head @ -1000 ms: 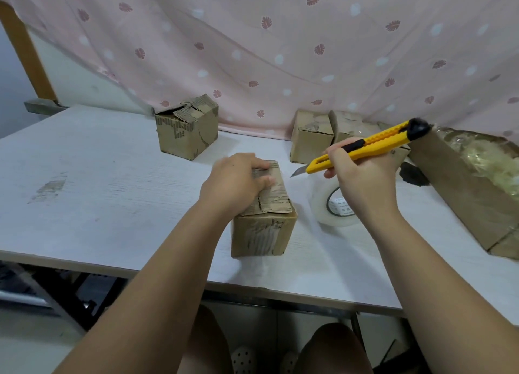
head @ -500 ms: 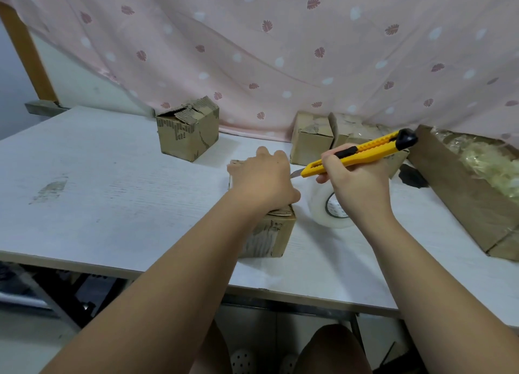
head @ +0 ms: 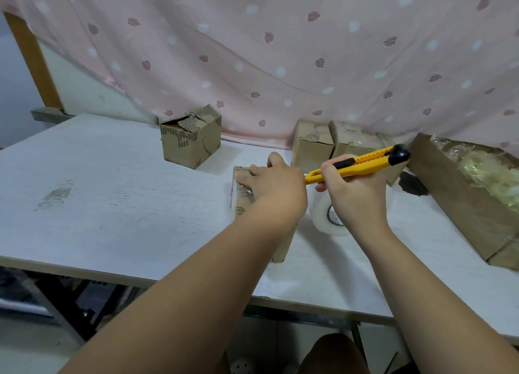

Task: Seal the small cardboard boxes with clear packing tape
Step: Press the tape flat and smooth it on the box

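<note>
A white wood-grain table (head: 112, 205) carries everything. A small cardboard box (head: 241, 202) stands on it under the left hand (head: 276, 185). A roll of clear packing tape (head: 323, 219) lies just below the right hand (head: 354, 193), which grips a yellow utility knife (head: 362, 164). Beyond the left hand and further left stands a battered box (head: 191, 143). Behind the right hand are two more small boxes (head: 311, 149), touching. To that hand's right lie a black scrap (head: 412, 184) and a large carton (head: 455, 202) of crumpled clear plastic.
</note>
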Action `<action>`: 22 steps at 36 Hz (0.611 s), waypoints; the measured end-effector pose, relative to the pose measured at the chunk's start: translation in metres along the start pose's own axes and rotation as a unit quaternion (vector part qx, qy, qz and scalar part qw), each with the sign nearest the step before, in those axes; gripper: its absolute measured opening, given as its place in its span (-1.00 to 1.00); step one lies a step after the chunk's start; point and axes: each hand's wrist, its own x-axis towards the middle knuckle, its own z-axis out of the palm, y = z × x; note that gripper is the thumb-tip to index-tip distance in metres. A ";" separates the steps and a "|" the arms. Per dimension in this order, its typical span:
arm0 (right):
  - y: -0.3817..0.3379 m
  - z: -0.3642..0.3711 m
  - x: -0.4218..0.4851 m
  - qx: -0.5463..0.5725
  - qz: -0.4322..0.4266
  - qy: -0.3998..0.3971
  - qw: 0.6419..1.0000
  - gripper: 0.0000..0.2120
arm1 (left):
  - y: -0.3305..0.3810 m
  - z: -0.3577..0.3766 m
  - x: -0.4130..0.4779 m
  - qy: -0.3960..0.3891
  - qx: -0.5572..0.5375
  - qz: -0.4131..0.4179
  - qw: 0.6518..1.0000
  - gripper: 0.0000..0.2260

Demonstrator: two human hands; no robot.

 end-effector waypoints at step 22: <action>0.000 -0.002 -0.004 0.057 0.006 0.012 0.998 -0.77 | -0.005 0.012 0.001 0.034 -0.052 0.011 0.998 -0.67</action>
